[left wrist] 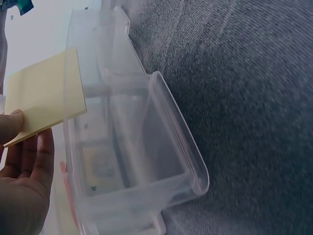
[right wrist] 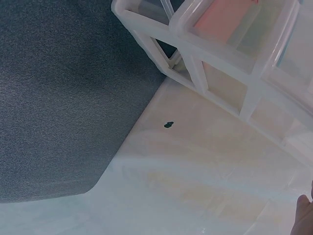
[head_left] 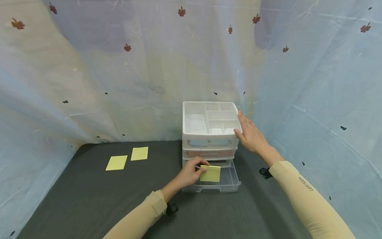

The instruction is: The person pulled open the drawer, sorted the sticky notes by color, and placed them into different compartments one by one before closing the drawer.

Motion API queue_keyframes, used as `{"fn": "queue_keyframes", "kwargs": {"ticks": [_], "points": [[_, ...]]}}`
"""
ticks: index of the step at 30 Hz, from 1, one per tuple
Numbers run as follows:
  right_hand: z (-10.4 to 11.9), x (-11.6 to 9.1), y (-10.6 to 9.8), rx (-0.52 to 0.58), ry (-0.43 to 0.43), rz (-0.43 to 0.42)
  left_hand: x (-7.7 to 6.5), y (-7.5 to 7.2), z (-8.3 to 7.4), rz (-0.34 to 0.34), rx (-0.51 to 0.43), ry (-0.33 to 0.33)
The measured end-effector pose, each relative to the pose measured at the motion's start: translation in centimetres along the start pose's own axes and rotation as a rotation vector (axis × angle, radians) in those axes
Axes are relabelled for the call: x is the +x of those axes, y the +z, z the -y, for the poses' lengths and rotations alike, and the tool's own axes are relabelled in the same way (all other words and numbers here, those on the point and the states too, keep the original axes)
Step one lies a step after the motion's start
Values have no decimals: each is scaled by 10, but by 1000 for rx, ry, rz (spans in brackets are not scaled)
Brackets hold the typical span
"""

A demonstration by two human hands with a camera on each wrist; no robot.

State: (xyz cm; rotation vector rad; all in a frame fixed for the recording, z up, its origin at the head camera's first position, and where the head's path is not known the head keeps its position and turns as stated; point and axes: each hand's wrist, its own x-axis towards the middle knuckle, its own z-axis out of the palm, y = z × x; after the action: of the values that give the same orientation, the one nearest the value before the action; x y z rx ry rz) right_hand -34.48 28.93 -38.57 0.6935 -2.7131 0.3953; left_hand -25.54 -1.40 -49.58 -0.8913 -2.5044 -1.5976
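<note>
In the head view, a white plastic drawer unit (head_left: pixel 212 142) stands at the back of the dark table. Its clear bottom drawer (head_left: pixel 234 177) is pulled out toward the front. My left hand (head_left: pixel 188 172) pinches a yellow sticky-note pad (head_left: pixel 210 174) by its edge, above that drawer. In the left wrist view the thumb lies on the face of the pad (left wrist: pixel 46 93), with fingers behind it, beside the clear drawer wall (left wrist: pixel 137 142). My right hand (head_left: pixel 253 134) rests with extended fingers against the unit's upper right side; only a bit of it shows in the right wrist view.
Two more yellow sticky-note pads, a nearer one (head_left: pixel 116 163) and a farther one (head_left: pixel 139 153), lie on the table (head_left: pixel 89 196) at left. The unit's top has an open compartment tray (head_left: pixel 194 122). A patterned curtain (head_left: pixel 149 73) hangs behind and at both sides.
</note>
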Motion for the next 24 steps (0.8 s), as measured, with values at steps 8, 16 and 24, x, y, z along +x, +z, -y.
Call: {"fn": "queue_keyframes", "kwargs": {"ticks": [8,16,24], "points": [[0,0,0,2,-4,1,7,13,0,22,-7,-9],[0,1,0,1,-2,-4,18,26,-1,23,26,-27],[-2,1,2,0,9,5,25,40,-2,35,-14,-118]]}}
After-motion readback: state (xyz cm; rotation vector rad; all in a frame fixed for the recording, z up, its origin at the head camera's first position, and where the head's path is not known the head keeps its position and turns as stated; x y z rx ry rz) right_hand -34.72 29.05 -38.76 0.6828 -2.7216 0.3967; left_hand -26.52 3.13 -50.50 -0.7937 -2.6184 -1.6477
